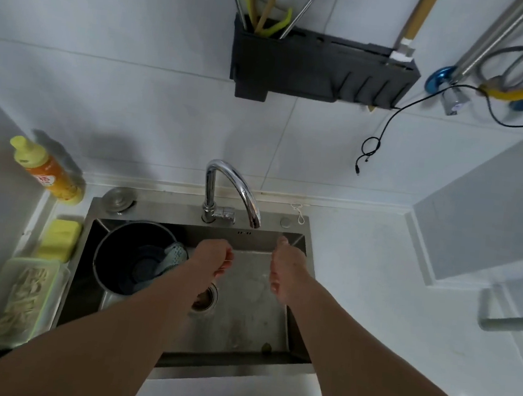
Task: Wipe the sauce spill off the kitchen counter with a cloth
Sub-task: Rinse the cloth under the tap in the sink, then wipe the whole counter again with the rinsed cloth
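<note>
My desk is plain white, and so are the wall tiles. The sink is dull steel grey, its tap bright chrome. In the sink stands a black pot holding a pale blue cloth with a fine check. To my left are an orange bottle with a yellow cap, a yellow sponge and a pale green box. The wall rack is dark grey.

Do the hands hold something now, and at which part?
Nothing is held. The left hand and the right hand hang with loosely curled fingers over the sink. The cloth lies untouched in the pot.
</note>
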Tool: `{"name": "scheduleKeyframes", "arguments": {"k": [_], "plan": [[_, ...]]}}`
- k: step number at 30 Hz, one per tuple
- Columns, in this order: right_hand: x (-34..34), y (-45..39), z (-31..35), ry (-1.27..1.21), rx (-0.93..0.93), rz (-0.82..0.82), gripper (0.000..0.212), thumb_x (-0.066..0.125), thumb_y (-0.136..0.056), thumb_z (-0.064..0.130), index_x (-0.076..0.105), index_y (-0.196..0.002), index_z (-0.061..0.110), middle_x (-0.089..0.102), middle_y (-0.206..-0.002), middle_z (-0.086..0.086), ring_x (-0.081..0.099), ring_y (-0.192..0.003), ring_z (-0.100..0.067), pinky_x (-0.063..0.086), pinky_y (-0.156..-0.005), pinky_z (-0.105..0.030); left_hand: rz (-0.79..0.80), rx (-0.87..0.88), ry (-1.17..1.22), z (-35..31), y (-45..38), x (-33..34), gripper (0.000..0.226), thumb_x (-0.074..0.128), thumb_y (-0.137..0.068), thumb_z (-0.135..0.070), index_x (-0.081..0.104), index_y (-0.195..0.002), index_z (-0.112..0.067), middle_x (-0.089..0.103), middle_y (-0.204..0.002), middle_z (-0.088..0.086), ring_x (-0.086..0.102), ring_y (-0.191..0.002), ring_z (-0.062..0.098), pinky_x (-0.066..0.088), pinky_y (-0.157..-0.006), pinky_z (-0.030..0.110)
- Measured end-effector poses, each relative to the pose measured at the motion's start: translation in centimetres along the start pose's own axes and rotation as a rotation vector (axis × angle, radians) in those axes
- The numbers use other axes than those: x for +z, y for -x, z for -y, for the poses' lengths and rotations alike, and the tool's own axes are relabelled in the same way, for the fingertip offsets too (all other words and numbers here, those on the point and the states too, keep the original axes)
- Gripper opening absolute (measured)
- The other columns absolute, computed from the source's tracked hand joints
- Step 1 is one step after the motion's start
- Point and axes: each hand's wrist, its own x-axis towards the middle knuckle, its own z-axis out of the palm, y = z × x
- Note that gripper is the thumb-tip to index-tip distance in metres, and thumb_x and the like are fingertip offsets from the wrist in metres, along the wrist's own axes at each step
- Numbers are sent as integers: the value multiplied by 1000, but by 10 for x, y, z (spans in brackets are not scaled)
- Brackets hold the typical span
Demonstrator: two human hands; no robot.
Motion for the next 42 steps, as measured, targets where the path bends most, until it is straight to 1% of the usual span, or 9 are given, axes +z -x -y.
{"name": "scheduleKeyframes", "arguments": {"k": [7,10,14,19,22,26,33,37,42], "plan": [[-28,45,53,-376,-131,74,54,47,-108,48,53,-62,21,37,-55,2,24,-40,-15,22,-39,-23,-40,95,-161,-15,27,4,27,50,-99,-11,58,-73,-12,57,-67,3,42,-49,13,29,-51,25],[-51,58,71,-633,-191,309,48,52,-104,50,57,-64,23,49,-56,1,34,-39,-16,27,-39,-22,-38,217,-339,-18,36,10,24,50,-103,-10,69,-115,-2,70,-101,10,65,-81,20,49,-72,32],[-77,58,35,-258,-46,260,36,60,-103,47,61,-98,11,58,-77,-9,53,-58,-18,52,-49,-29,-92,301,-843,-10,67,26,32,40,-107,-5,59,-132,0,63,-133,17,61,-122,32,47,-104,37],[-110,67,28,-250,-107,362,27,58,-106,27,59,-121,4,69,-109,-22,71,-93,-37,63,-82,-54,100,317,-489,-17,121,75,32,53,-105,-17,63,-131,-1,67,-131,16,66,-117,31,55,-75,28],[-129,87,37,-185,-173,406,37,65,-103,37,60,-130,12,65,-129,-22,69,-110,-41,54,-97,-63,130,352,-414,-20,147,108,23,55,-105,-35,65,-120,-20,73,-115,3,69,-105,20,56,-96,42],[-162,107,43,-142,-282,467,44,57,-105,51,64,-125,13,71,-120,-18,75,-103,-37,62,-71,-51,211,490,-249,-18,173,132,18,58,-105,-32,68,-114,-19,75,-110,8,74,-101,23,61,-91,43],[-235,90,20,109,-332,460,51,43,-109,53,68,-121,10,81,-103,-12,79,-93,-30,64,-72,-39,107,585,136,-14,182,136,14,71,-97,-17,62,-108,-13,74,-105,13,76,-87,24,62,-68,32],[-251,90,14,306,-425,429,27,71,-99,37,74,-117,16,81,-106,-2,77,-99,-21,65,-83,-42,188,524,287,-18,181,144,19,57,-98,-5,63,-115,-3,73,-112,18,75,-98,31,63,-76,41],[-258,102,18,-43,-527,423,6,74,-93,18,71,-98,16,77,-104,-7,74,-94,-23,63,-83,-39,322,417,219,-28,181,148,29,49,-92,-6,65,-113,4,69,-112,22,71,-103,36,56,-99,53]]}}
